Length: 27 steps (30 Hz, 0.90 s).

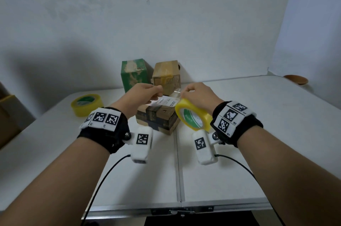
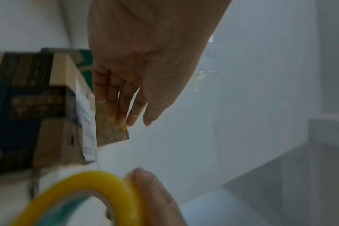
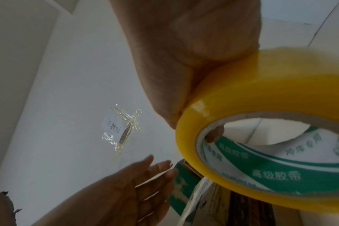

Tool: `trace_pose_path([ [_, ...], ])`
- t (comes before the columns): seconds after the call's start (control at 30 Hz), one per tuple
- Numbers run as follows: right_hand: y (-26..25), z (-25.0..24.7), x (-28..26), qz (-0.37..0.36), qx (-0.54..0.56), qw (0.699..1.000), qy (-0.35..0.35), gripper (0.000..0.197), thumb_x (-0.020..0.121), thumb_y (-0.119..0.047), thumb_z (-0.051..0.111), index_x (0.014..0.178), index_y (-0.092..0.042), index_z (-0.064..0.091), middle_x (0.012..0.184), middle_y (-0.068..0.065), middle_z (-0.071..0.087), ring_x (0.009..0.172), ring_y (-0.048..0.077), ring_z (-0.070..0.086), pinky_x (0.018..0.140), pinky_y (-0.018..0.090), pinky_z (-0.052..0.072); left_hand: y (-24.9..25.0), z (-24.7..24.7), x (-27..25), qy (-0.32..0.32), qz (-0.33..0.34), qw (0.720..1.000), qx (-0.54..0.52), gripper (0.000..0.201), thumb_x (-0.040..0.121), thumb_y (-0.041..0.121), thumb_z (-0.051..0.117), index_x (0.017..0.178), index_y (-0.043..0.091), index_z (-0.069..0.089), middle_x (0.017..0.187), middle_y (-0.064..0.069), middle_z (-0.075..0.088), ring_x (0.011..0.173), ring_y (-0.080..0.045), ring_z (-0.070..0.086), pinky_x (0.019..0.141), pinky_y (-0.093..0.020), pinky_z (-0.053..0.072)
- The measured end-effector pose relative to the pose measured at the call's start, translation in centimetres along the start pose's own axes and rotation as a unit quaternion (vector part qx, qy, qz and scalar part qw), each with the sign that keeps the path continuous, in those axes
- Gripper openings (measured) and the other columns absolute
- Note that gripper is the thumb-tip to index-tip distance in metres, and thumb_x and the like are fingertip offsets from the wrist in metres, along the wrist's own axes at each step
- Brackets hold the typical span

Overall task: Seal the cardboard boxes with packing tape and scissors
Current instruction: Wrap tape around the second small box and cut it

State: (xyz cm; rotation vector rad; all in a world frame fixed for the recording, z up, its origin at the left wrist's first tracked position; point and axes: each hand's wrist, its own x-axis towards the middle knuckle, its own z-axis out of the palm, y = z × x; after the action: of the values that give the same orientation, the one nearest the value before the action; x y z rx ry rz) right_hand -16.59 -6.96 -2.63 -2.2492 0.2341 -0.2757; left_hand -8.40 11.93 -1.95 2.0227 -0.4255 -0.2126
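A small brown box (image 1: 156,118) with dark printing and a white label (image 1: 162,102) sits at the middle of the white table (image 1: 239,152). Just above it, my right hand (image 1: 184,94) grips a yellow packing tape roll (image 1: 191,116), with one finger inside the core (image 3: 215,134). A short clear strip of tape (image 1: 175,94) runs from the roll to my left hand (image 1: 159,92), which pinches its free end over the label. The left wrist view shows the box (image 2: 39,107) and the roll (image 2: 99,191) blurred. No scissors are in view.
A second yellow tape roll (image 1: 85,104) lies at the table's left. A green box (image 1: 134,74) and a taped brown box (image 1: 166,74) stand against the wall behind. A brown bowl (image 1: 296,79) sits far right, and cardboard (image 1: 7,115) stands off the left edge.
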Motion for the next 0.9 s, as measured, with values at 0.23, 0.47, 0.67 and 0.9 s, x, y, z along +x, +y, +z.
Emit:
trace_pose_path([
  [0.23,-0.1,0.4,-0.2,-0.011,0.014,0.999,-0.034,0.015,0.092,-0.025,0.059,0.08,-0.024,0.068,0.093,-0.01,0.062,0.095,0.013,0.057,0.078,0.026,0.041,0.7,2.3,-0.5,-0.067,-0.024,0.997,-0.038,0.032,0.086,0.039,0.069,0.098,0.01,0.074,0.082,0.001,0.069,0.065,-0.008,0.054,0.064,-0.019,0.044],
  [0.47,-0.6,0.1,-0.4,-0.005,-0.052,0.997,-0.059,0.027,0.095,-0.038,0.055,0.111,-0.022,0.069,0.118,-0.002,0.062,0.116,0.017,0.054,0.087,0.026,0.039,0.3,2.8,-0.4,-0.006,-0.001,0.999,-0.032,0.024,0.088,0.028,0.07,0.094,0.005,0.072,0.078,0.001,0.066,0.063,-0.007,0.05,0.06,-0.017,0.045],
  [0.67,-0.9,-0.3,-0.6,0.029,-0.019,0.998,-0.054,0.044,0.092,-0.054,0.054,0.087,-0.011,0.06,0.093,0.008,0.062,0.096,0.027,0.061,0.079,0.035,0.045,-1.7,2.5,-0.1,0.062,0.009,0.998,0.018,0.021,0.09,0.027,0.067,0.094,0.007,0.072,0.083,-0.003,0.069,0.069,-0.012,0.054,0.064,-0.023,0.046],
  [0.9,-1.2,0.4,0.0,0.05,-0.073,0.994,-0.061,0.034,0.092,-0.048,0.055,0.075,-0.018,0.053,0.075,-0.002,0.052,0.071,0.014,0.053,0.053,0.026,0.032,-2.2,2.0,-0.4,0.1,0.053,0.988,0.108,0.015,0.092,0.029,0.063,0.083,0.017,0.066,0.082,0.001,0.066,0.068,-0.011,0.055,0.059,-0.026,0.045],
])
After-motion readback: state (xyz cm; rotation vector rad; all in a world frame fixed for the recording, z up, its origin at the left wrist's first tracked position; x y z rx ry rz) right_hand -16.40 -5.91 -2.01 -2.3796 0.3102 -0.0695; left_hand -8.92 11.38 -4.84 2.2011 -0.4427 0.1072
